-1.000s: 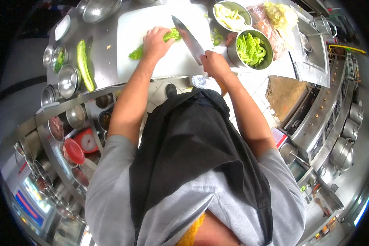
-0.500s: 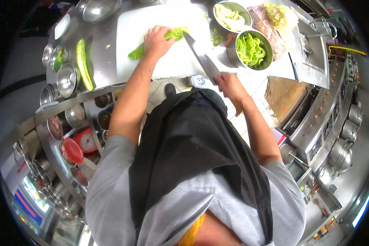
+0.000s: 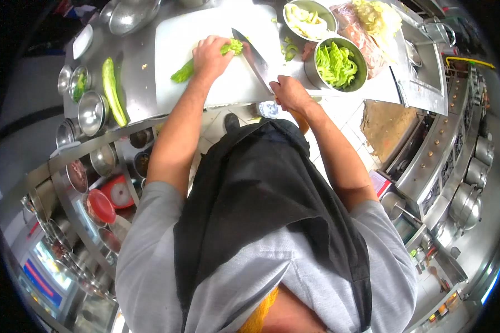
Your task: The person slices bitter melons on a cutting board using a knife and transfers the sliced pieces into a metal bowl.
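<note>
My left hand (image 3: 210,58) presses down on a long, bumpy green vegetable (image 3: 183,72) that looks like bitter melon, lying on a white cutting board (image 3: 175,36). Its fingers are curled over the piece near its right end. My right hand (image 3: 291,93) is wrapped round the handle of a large kitchen knife (image 3: 253,58). The blade slants across the board, its tip just right of the vegetable's cut end. Right of the board, a metal pot (image 3: 363,74) holds green slices, and a metal bowl (image 3: 334,22) behind it holds paler pieces.
Left of the board a long green vegetable (image 3: 111,89) lies on the steel counter (image 3: 139,83), near several metal bowls (image 3: 91,112). Bagged food (image 3: 361,33) and pale leafy greens (image 3: 379,16) sit at the back right. A stove (image 3: 436,144) stands to the right; shelves hold a red scale (image 3: 119,192).
My right hand has moved up and left with the knife, bringing the blade closer to the vegetable's end. My left hand stays on the vegetable, shifted only slightly.
</note>
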Demonstrator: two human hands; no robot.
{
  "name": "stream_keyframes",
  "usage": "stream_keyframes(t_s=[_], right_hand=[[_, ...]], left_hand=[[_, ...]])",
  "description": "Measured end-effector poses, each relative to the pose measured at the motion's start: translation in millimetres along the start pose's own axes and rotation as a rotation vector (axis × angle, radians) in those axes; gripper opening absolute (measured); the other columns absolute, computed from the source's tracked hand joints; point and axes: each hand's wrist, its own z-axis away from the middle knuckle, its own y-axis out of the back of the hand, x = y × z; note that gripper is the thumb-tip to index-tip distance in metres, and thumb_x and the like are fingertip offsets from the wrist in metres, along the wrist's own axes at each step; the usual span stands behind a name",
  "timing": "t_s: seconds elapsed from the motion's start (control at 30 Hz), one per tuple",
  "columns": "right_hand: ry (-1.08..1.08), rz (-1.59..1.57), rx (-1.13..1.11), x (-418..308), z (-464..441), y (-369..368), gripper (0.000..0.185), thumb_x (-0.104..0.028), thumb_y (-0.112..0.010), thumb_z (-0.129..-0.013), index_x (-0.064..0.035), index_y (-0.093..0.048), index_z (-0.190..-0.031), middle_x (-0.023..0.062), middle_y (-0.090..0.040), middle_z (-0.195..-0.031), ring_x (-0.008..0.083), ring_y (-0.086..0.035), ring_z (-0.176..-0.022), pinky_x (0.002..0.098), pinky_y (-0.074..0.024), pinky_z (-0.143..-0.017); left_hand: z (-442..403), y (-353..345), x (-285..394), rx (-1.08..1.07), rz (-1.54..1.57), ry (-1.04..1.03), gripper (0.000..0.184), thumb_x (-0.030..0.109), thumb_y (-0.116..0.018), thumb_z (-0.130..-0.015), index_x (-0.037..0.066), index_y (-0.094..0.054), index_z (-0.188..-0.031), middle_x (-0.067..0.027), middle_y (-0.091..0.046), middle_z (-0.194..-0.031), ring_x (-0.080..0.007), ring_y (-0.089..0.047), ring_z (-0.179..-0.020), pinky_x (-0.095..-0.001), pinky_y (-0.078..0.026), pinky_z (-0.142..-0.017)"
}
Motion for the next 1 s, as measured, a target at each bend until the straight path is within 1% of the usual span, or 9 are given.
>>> stream_keyframes(t_s=[0.13, 0.2, 0.53, 0.6, 0.67, 0.83, 0.9, 0.93, 1.0], right_hand=[[0.060, 0.041, 0.016, -4.8, -2.9, 10.4, 0.035, -0.026, -0.049, -0.103, 0.0059, -0.060, -0.091, 0.0122, -0.065, -0.065, 0.0217, -0.061, -0.048, 0.0386, -0.0518, -0.053], [0.054, 0.056, 0.005, -13.0, -3.6, 17.2, 0.036, -0.024, -0.048, -0.099, 0.0072, -0.066, -0.096, 0.0182, -0.069, -0.070, 0.0281, -0.068, -0.056, 0.0425, -0.0558, -0.062], [0.034, -0.029, 0.028, -15.4, -24.2, 3.7, 0.037, -0.025, -0.046, -0.099, 0.0050, -0.067, -0.095, 0.0190, -0.069, -0.072, 0.0254, -0.068, -0.057, 0.0401, -0.0554, -0.060], [0.056, 0.085, -0.054, 2.3, -8.3, -7.3, 0.038, -0.027, -0.048, -0.098, 0.0060, -0.067, -0.095, 0.0258, -0.070, -0.081, 0.0351, -0.071, -0.067, 0.0459, -0.0559, -0.068], [0.131, 0.156, 0.022, 37.8, 14.0, -23.4, 0.038, -0.029, -0.052, -0.098, 0.0053, -0.068, -0.099, 0.0318, -0.068, -0.098, 0.0509, -0.064, -0.096, 0.0520, -0.0505, -0.089], [-0.002, 0.047, 0.023, 42.8, 73.4, 4.9, 0.035, -0.027, -0.053, -0.099, 0.0050, -0.066, -0.094, 0.0288, -0.070, -0.091, 0.0417, -0.070, -0.083, 0.0489, -0.0534, -0.079], [-0.106, -0.029, -0.006, 36.4, 71.8, 15.5, 0.035, -0.027, -0.052, -0.100, 0.0042, -0.066, -0.093, 0.0229, -0.070, -0.081, 0.0348, -0.071, -0.069, 0.0464, -0.0546, -0.070], [-0.111, -0.032, -0.003, 39.2, 62.0, 15.2, 0.035, -0.027, -0.052, -0.100, 0.0042, -0.066, -0.093, 0.0229, -0.070, -0.081, 0.0348, -0.071, -0.069, 0.0464, -0.0546, -0.070], [0.078, 0.072, 0.157, 39.2, 27.1, 12.8, 0.035, -0.026, -0.050, -0.100, 0.0040, -0.066, -0.093, 0.0173, -0.070, -0.074, 0.0301, -0.069, -0.058, 0.0439, -0.0550, -0.063]], left_hand=[[-4.8, 1.9, 0.9, -0.021, 0.021, -0.001, 0.030, 0.030, -0.079, -0.079, 0.021, -0.072, -0.107, 0.0005, -0.064, -0.118, -0.0288, -0.058, -0.112, -0.0475, -0.046, -0.095], [-3.9, 3.8, 5.0, 0.015, 0.043, -0.024, 0.028, 0.029, -0.079, -0.078, 0.021, -0.072, -0.104, 0.0003, -0.065, -0.114, -0.0296, -0.059, -0.109, -0.0481, -0.047, -0.092], [-3.2, -0.2, 2.1, 0.054, 0.046, -0.038, 0.027, 0.028, -0.079, -0.078, 0.021, -0.073, -0.102, -0.0020, -0.068, -0.110, -0.0317, -0.062, -0.103, -0.0489, -0.050, -0.087], [-4.8, 0.6, 0.1, 0.026, 0.045, -0.015, 0.027, 0.030, -0.080, -0.079, 0.021, -0.073, -0.103, -0.0014, -0.067, -0.114, -0.0300, -0.060, -0.108, -0.0482, -0.048, -0.091], [-5.6, -1.4, -1.9, -0.001, 0.047, 0.015, 0.028, 0.032, -0.080, -0.080, 0.020, -0.073, -0.105, -0.0008, -0.065, -0.119, -0.0283, -0.059, -0.113, -0.0475, -0.047, -0.095], [-9.7, 1.9, 1.3, -0.067, -0.047, 0.041, 0.033, 0.034, -0.080, -0.081, 0.020, -0.072, -0.110, -0.0014, -0.065, -0.122, -0.0270, -0.057, -0.117, -0.0473, -0.044, -0.101], [-11.0, 1.9, 8.4, -0.081, -0.041, 0.021, 0.035, 0.035, -0.080, -0.081, 0.021, -0.071, -0.112, -0.0015, -0.064, -0.123, -0.0267, -0.057, -0.118, -0.0475, -0.043, -0.102], [-11.1, 0.9, 11.6, -0.091, -0.039, 0.004, 0.037, 0.035, -0.080, -0.081, 0.021, -0.071, -0.114, -0.0016, -0.064, -0.124, -0.0264, -0.056, -0.119, -0.0477, -0.042, -0.103], [-11.7, -0.8, 13.6, -0.094, -0.044, 0.002, 0.038, 0.036, -0.080, -0.081, 0.021, -0.070, -0.115, -0.0013, -0.064, -0.125, -0.0262, -0.056, -0.119, -0.0477, -0.041, -0.103]])
